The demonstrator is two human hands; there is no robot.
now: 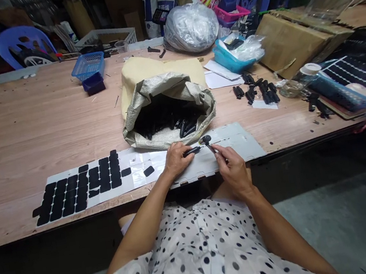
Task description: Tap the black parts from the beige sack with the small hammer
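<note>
My left hand (176,160) rests on the pale board (239,144), fingers closed around a slim black plastic handle-like piece (192,151) that lies pointing right. In my right hand (232,166) is a small hammer-like tool (207,140) with a dark rounded head and a thin metal shaft. Its head is just beyond the black piece's right end; whether they touch I cannot tell. Behind both hands lies an open woven sack (171,136) with many black plastic pieces (186,126) inside. Left of my left hand, one loose black pad (148,171) sits near a sheet of black rounded pads (75,191).
Several black parts (268,93) lie loose at the right, before a turquoise basket (226,58) and a cardboard box (293,41). A blue basket (88,66) and a dark blue tray (93,83) stand back left. The table's front edge (272,154) runs close to me.
</note>
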